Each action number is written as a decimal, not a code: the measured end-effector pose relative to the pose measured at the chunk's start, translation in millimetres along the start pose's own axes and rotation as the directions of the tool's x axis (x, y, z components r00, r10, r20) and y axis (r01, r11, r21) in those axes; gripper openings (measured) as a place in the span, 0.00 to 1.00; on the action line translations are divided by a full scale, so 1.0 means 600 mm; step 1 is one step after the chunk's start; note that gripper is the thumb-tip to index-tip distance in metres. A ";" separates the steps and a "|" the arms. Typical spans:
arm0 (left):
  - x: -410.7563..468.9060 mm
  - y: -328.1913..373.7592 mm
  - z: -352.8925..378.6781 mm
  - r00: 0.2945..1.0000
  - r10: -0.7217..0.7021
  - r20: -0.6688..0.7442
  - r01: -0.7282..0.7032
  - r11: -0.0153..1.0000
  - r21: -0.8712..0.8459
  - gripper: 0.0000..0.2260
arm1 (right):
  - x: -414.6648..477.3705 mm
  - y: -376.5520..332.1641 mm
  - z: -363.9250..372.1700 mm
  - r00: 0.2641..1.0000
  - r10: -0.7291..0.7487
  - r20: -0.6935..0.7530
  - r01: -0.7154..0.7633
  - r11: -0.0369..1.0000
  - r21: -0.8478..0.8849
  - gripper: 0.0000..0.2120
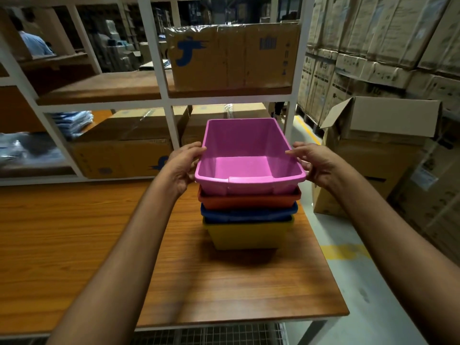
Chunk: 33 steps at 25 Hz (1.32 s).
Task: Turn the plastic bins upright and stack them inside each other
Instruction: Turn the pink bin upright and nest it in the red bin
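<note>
A stack of upright plastic bins stands on the wooden table (74, 245) near its right edge. The pink bin (246, 145) is on top, nested in an orange bin (249, 201), then a blue bin (249, 213), with a yellow bin (245, 235) at the bottom. My left hand (183, 165) grips the pink bin's left rim, thumb over the edge. My right hand (315, 163) is at its right rim, thumb on top and fingers under the lip. The pink bin is empty inside.
White shelving (159, 70) with cardboard boxes (234, 56) stands right behind the table. An open cardboard box (373, 135) sits on the floor to the right, beside tall stacked cartons (373, 46). The table's right edge lies close to the stack.
</note>
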<state>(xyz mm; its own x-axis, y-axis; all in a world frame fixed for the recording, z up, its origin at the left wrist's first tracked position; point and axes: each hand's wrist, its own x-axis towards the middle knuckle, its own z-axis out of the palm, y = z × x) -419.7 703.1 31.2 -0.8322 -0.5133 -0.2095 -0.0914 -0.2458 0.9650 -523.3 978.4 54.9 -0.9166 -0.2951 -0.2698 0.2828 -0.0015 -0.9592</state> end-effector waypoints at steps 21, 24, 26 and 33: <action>-0.350 -0.236 0.021 0.839 0.364 -0.405 -0.282 0.927 0.248 0.16 | -0.214 0.238 0.024 0.915 -0.265 0.305 0.294 0.954 -0.053 0.16; -0.387 -0.264 -0.006 0.828 0.365 -0.425 -0.240 0.917 0.319 0.17 | -0.229 0.270 0.046 0.902 -0.218 0.373 0.273 0.957 -0.102 0.17; -0.408 -0.279 -0.039 0.828 0.349 -0.438 -0.199 0.914 0.353 0.18 | -0.251 0.289 0.065 0.891 -0.207 0.404 0.284 0.948 -0.140 0.16; -0.500 -0.345 -0.211 0.850 0.358 -0.386 0.037 0.691 0.722 0.18 | -0.332 0.399 0.195 0.775 -0.281 0.566 0.610 0.564 -0.557 0.24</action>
<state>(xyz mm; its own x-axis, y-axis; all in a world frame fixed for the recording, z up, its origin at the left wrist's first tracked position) -81.8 803.6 -125.5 -0.5287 -0.8421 0.1067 -0.4887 0.4048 0.7728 -240.1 924.8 -111.2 -0.6298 -0.7692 0.1079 -0.5574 0.3509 -0.7525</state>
